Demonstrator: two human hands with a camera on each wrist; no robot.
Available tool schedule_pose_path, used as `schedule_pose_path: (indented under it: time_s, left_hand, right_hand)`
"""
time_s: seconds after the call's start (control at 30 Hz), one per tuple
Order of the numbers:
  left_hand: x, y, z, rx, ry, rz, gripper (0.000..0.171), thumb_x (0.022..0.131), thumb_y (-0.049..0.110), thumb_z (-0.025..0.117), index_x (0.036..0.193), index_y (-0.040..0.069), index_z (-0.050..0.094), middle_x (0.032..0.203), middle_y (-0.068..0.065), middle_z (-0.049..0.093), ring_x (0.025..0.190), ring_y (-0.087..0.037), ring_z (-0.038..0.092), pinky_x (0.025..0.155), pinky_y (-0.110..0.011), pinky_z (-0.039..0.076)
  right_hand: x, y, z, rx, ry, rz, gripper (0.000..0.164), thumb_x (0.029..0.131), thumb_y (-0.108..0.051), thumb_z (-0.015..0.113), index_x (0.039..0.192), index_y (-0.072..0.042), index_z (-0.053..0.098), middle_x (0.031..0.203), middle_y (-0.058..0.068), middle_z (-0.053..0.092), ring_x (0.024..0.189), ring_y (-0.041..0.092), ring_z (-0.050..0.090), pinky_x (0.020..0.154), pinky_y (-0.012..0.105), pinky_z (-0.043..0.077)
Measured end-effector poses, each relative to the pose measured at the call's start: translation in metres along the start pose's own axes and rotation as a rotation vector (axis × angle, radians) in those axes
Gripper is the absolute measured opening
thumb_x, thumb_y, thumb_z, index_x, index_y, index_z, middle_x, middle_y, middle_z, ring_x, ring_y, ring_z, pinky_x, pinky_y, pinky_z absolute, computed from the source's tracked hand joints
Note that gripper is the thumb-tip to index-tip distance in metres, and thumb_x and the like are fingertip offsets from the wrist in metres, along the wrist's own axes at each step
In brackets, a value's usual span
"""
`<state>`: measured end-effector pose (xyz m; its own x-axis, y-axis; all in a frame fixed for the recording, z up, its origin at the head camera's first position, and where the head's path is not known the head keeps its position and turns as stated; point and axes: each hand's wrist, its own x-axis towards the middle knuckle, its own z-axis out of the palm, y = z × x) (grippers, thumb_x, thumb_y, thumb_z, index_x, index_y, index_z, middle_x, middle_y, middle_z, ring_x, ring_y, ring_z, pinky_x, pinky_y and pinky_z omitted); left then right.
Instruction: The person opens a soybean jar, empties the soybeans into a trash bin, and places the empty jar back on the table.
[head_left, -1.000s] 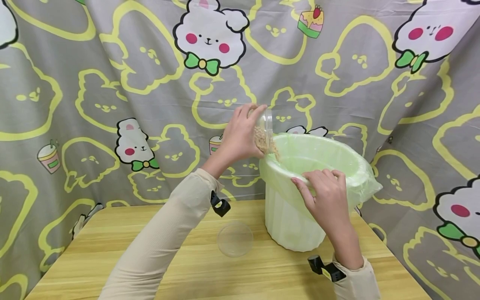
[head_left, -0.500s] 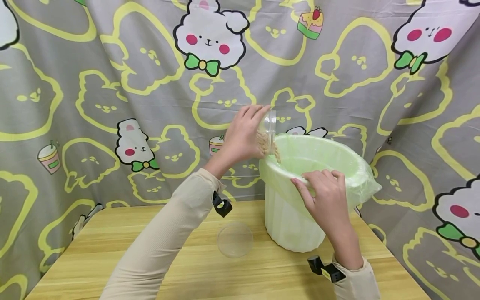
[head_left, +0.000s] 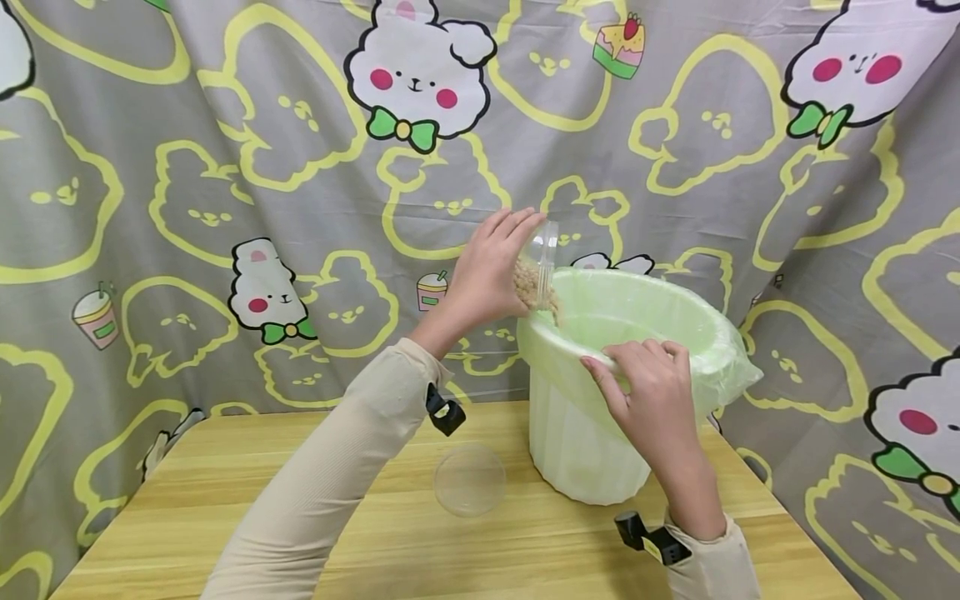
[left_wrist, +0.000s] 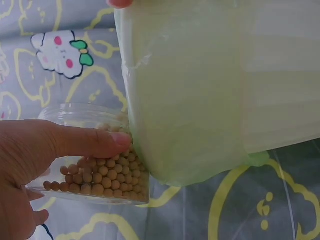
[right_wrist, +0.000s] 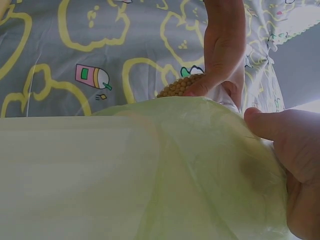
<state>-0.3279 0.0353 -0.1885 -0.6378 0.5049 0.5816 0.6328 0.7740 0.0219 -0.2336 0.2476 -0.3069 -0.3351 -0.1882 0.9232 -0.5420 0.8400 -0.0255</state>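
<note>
Shift: left hand (head_left: 486,271) and clear plastic jar (head_left: 547,250) have edged slightly rightward in the head view since a second ago.
Jar axis: roughly level, on its side; mouth points right, toward the bin's inside.
Jar place: mouth at the left rim of the white waste bin (head_left: 581,450), beside its green liner (left_wrist: 190,100).
Tan beads (left_wrist: 107,177): along the jar's lower side.
Left grip: wrapped round the jar.
Right hand (head_left: 652,387): fingers curled over the lined rim, gripping it.
Clear round lid (head_left: 470,479): flat on the counter (head_left: 390,533).
</note>
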Motion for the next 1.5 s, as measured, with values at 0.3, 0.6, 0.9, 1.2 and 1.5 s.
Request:
schedule_pose_path:
  time_s: [0.3,0.6,0.9,1.2,1.5]
  left_hand:
    - [-0.001,0.000,0.003,0.001,0.012,0.039,0.121,0.060,0.029,0.100,0.160,0.018,0.032,0.166,-0.003,0.033,0.157,-0.028,0.022,0.130,-0.038,0.015]
    - [-0.003,0.000,0.008,0.004,0.056,0.091,0.120,0.059,0.021,0.100,0.159,0.018,0.034,0.165,-0.003,0.034,0.157,-0.029,0.021,0.130,-0.042,0.017]
    - [-0.004,-0.002,0.011,0.033,0.120,0.157,0.115,0.060,0.026,0.099,0.157,0.019,0.038,0.163,-0.003,0.038,0.155,-0.029,0.026,0.129,-0.046,0.019]
    - [-0.004,-0.003,0.015,0.048,0.166,0.186,0.106,0.064,0.023,0.096,0.156,0.018,0.041,0.161,-0.004,0.041,0.154,-0.029,0.029,0.128,-0.047,0.022]
    - [-0.004,0.000,0.016,0.016,0.202,0.223,0.096,0.070,0.005,0.087,0.155,0.017,0.043,0.163,-0.005,0.040,0.155,-0.029,0.026,0.130,-0.037,0.017]
  right_hand:
    - [0.000,0.000,0.000,0.002,0.000,0.000,0.049,0.103,-0.046,0.056,0.090,-0.001,0.070,0.078,0.013,0.070,0.069,0.031,0.056,0.086,0.057,0.039]
    - [0.000,-0.001,0.000,-0.001,-0.010,0.002,0.045,0.101,-0.042,0.059,0.090,0.000,0.069,0.078,0.014,0.070,0.070,0.031,0.056,0.087,0.058,0.039]
    - [0.000,0.000,0.000,-0.011,-0.015,0.007,0.051,0.103,-0.047,0.054,0.090,0.000,0.069,0.078,0.014,0.070,0.070,0.032,0.056,0.088,0.058,0.039]
    - [0.000,0.000,0.000,-0.010,-0.020,0.012,0.040,0.099,-0.039,0.063,0.090,0.000,0.069,0.078,0.013,0.070,0.070,0.032,0.056,0.088,0.058,0.039]
    - [0.001,0.000,0.000,-0.007,-0.007,0.007,0.048,0.102,-0.045,0.057,0.089,-0.001,0.069,0.078,0.013,0.069,0.070,0.031,0.055,0.088,0.058,0.039]
